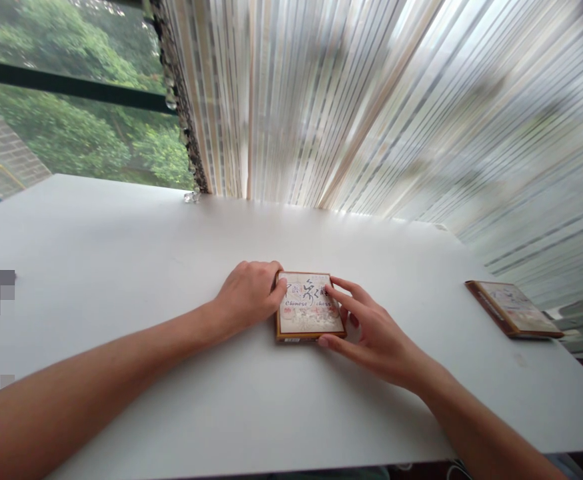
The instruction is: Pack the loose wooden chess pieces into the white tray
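A flat Chinese chess box (307, 310) with a pale printed lid and brown edges lies on the white table (181, 400). My left hand (251, 290) grips its left side, thumb on the lid and the other fingers curled at the far left corner. From the right, my right hand (366, 327) holds the box, with fingertips at the lid's right edge and the thumb at the near edge. The undersides of the left fingers are hidden.
A second, similar box (514, 308) rests near the table's right edge. String curtains (291, 100) hang along the far side, with a window (71, 100) at far left. A small clear bead cluster (191, 197) touches the table's back edge.
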Tool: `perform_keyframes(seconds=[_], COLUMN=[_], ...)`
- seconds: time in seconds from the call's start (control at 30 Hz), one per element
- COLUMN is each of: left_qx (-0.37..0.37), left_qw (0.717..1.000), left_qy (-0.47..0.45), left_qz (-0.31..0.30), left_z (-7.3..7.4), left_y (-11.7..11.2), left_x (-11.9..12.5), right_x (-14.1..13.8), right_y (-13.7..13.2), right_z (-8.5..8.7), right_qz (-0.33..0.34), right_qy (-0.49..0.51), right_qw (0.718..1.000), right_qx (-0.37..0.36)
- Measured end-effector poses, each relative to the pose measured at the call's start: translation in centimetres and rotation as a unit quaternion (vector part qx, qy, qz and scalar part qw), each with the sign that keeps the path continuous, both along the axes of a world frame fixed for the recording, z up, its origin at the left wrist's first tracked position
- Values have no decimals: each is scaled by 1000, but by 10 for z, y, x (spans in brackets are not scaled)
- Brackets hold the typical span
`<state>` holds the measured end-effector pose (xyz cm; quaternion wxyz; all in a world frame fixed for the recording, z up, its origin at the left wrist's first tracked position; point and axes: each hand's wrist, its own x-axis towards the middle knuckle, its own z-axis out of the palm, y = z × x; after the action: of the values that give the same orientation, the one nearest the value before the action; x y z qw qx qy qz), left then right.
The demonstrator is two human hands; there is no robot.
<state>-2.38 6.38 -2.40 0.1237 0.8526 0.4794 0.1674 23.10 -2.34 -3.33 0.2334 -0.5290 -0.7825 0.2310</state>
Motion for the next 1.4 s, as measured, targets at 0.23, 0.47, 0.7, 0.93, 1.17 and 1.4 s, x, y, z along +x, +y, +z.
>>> perform_keyframes(seconds=[0.23,0.47,0.7,0.93,1.17,1.4], left_qx=[39,40,22,-156,-307,-343], left_qw=[999,998,998,956,819,805], left_qy=[14,21,-16,-246,-482,-480], left_qz=[-26,-44,-53,-28,52,55], left_z=[-7,-6,-11,-5,-15,-11], left_y=[1,0,-1,-6,-16,-26], left_x=[0,0,1,8,29,33], right_x=[5,6,-3,-3,-7,-26], right_y=[6,39,46,33,29,37], right_z=[8,27,21,17,13,3], right_qz=[7,99,151,129,123,-84], right_qy=[-48,-107,-91,-38,44,342], right_qw=[999,989,984,990,991,916], right_qx=[16,-32,-9,43,15,-190])
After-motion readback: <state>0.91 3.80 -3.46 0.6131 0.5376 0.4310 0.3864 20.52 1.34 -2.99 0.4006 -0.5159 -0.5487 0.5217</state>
